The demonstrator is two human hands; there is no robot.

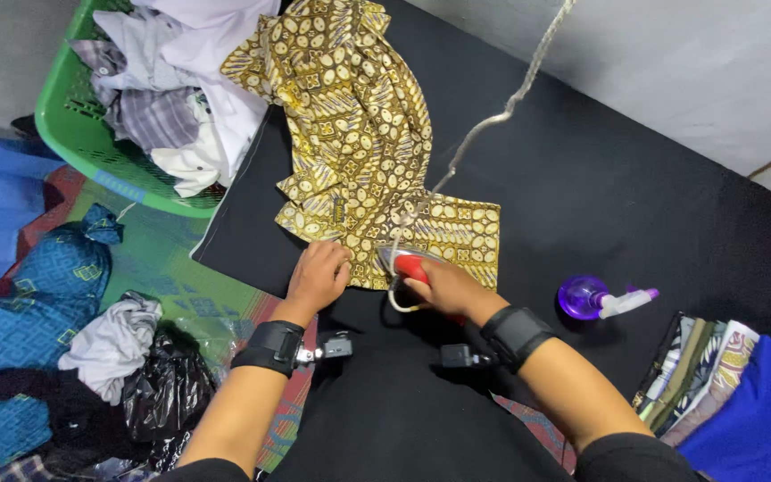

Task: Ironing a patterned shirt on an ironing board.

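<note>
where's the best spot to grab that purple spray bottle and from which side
Take the purple spray bottle around its round body, coming from the near side with the right hand. It lies tipped over on the black cloth, its white nozzle pointing right, so the rounded body is clear to grasp.

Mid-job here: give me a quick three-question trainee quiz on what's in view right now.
1. True or false: the right hand grips a red-handled iron on the patterned shirt.
2. What does the left hand press on?
3. The purple spray bottle lies: A) in the green basket B) on the black mat, to the right of the iron.

Key: 1 true; 2 the shirt's edge; 3 B.
</note>
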